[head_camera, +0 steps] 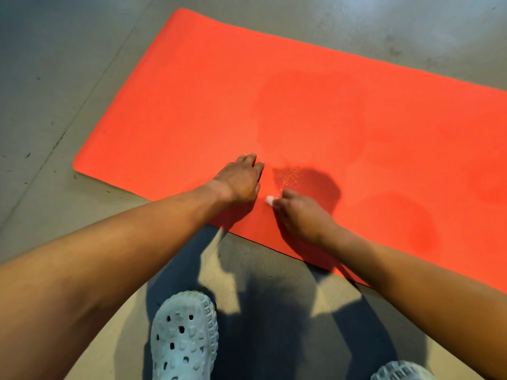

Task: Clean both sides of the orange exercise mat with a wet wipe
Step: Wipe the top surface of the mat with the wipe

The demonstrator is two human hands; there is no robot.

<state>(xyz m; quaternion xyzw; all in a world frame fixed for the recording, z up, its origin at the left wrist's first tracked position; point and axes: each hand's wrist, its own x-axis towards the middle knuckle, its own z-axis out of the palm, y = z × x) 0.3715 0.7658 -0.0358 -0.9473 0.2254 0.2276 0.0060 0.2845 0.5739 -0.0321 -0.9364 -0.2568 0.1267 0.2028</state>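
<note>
Wiping the orange exercise mat (329, 105) by its front edge: right hand (299, 215) fingers pinch a wadded wet wipe (269, 200); left hand (241, 179), fingers flat, presses alongside, likely steadying the mat.

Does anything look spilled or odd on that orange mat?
Only wetness: small droplets bead on the mat just beyond the wipe in the right hand, amid darker damp patches. No damage shows.

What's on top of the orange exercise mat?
Left hand pressing flat, right hand pinching a small white wet wipe, and foamy droplets. Most of the wipe is hidden in the grip.
</note>
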